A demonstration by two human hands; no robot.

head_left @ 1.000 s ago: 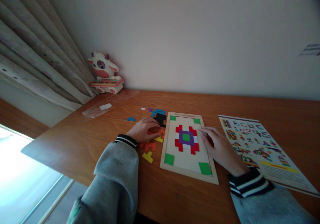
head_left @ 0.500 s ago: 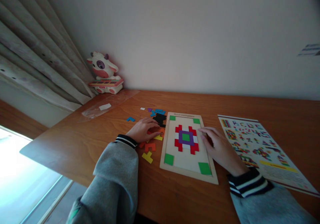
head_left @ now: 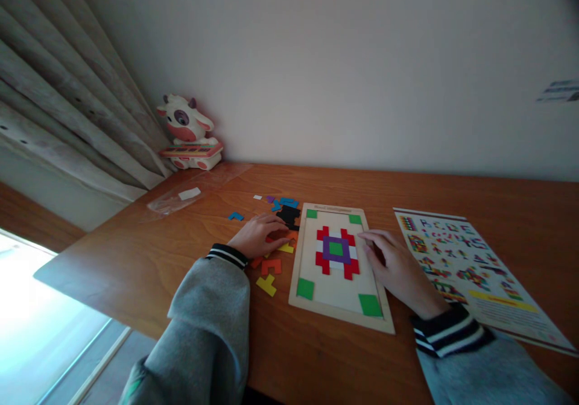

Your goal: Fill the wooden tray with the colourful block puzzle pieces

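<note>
Right hand (head_left: 400, 269): fingers bent over the right edge of the wooden puzzle tray (head_left: 341, 313), at centre frame; whether the fingertips pinch a piece cannot be told. Left hand (head_left: 257, 236): fingers curled over loose pieces just left of the tray, their grip hidden. Within the tray, a symmetrical motif lies assembled: purple ring (head_left: 326, 248) around a green centre (head_left: 335, 249), bordered by red and white pieces; green squares mark the four corners, with pale backing exposed between. Beside the tray, black pieces (head_left: 287, 214) lie above the left hand, an orange piece (head_left: 271, 266) and a yellow piece (head_left: 266, 285) below. Right of frame: printed pattern sheet (head_left: 474, 254), flat on the surface (head_left: 316, 357).
</note>
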